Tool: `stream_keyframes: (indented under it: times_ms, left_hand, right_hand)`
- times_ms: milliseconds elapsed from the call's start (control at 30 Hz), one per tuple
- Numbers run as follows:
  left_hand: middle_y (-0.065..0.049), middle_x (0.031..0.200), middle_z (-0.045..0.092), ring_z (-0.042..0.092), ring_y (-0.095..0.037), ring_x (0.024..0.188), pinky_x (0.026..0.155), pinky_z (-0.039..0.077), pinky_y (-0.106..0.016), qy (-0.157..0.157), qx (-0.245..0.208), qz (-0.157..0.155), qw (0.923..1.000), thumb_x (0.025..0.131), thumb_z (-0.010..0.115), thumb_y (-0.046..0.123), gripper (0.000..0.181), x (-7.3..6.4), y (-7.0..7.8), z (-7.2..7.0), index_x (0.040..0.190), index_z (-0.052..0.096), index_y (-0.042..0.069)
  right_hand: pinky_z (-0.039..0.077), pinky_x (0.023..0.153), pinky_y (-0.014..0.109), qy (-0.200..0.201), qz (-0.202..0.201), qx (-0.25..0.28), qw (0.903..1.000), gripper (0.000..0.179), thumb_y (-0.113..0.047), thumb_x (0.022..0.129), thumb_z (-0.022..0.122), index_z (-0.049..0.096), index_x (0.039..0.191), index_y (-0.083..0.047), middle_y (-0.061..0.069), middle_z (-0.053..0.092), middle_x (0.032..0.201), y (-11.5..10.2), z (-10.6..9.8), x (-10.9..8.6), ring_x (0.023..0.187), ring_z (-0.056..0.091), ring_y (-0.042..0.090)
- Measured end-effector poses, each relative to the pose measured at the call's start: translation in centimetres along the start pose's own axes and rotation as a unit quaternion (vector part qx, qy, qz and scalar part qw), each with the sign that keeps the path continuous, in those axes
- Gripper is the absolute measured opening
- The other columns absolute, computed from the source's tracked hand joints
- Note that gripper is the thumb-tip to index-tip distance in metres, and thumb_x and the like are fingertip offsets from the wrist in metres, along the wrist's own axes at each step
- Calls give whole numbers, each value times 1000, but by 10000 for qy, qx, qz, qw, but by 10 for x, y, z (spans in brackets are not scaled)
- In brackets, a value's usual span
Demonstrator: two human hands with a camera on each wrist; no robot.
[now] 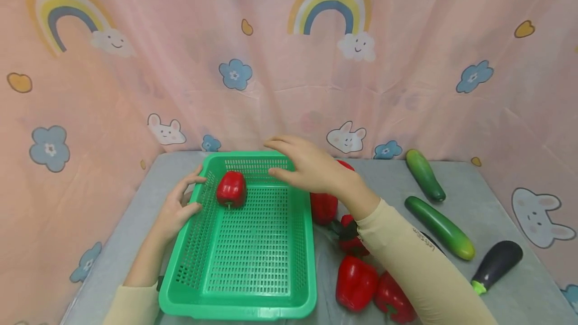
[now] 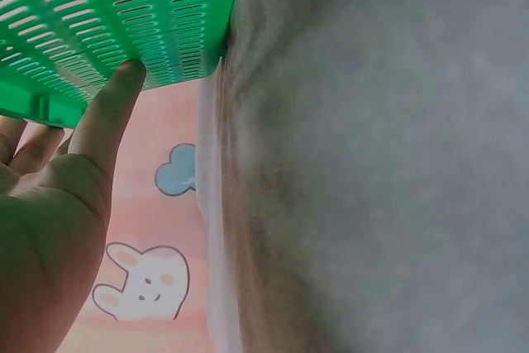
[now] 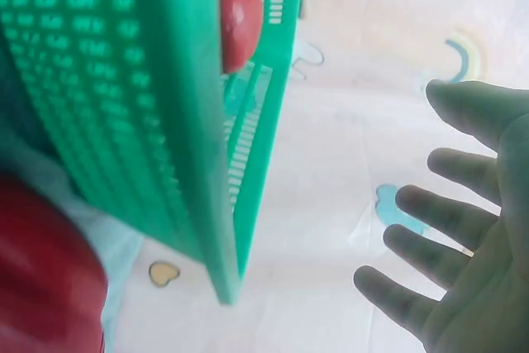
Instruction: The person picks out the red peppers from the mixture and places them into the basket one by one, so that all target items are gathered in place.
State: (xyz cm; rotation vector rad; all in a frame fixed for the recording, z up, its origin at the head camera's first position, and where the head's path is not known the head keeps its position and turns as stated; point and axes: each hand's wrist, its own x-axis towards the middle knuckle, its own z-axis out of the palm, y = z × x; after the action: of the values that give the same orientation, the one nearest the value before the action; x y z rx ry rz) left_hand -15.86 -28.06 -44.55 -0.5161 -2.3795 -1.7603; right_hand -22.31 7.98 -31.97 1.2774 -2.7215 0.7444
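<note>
A green plastic basket (image 1: 253, 310) with slotted walls sits on the table, one red bell pepper (image 1: 232, 189) in its far left corner. At the basket's left side, my left hand (image 1: 177, 209) holds the rim, a digit against the outer wall in the left wrist view. My right hand (image 1: 307, 164) hovers over the basket's far right corner, palm empty and fingers extended and spread in the right wrist view. Beside the basket's right wall lie several red bell peppers (image 1: 355, 284), some partly hidden by my right forearm.
On the right of the grey-covered table (image 1: 460, 179) lie two green cucumber-like vegetables (image 1: 424, 174) and a dark eggplant (image 1: 496, 265). A pink patterned curtain (image 1: 280, 104) hangs behind the table and along both sides.
</note>
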Motion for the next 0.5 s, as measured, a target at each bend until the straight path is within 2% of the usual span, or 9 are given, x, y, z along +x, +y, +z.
stream_keyframes:
  times_ms: [233,500]
  left_hand:
    - [-15,178,28,26,-51,159,109,41,-15,-13,-24,-10,10000,85,56,-19,58,0,-2,0,142,56,-7]
    - [-15,178,29,23,-47,162,113,36,-15,-3,88,68,9999,84,56,-19,58,0,-3,-1,141,57,-8]
  right_hand:
    - [39,123,51,32,228,38,9997,65,-37,105,71,52,161,-10,7,54,162,16,-12,-13,148,50,27]
    - [33,126,57,-13,614,213,9979,66,-36,106,70,50,162,-7,10,49,166,35,-22,-30,156,39,33]
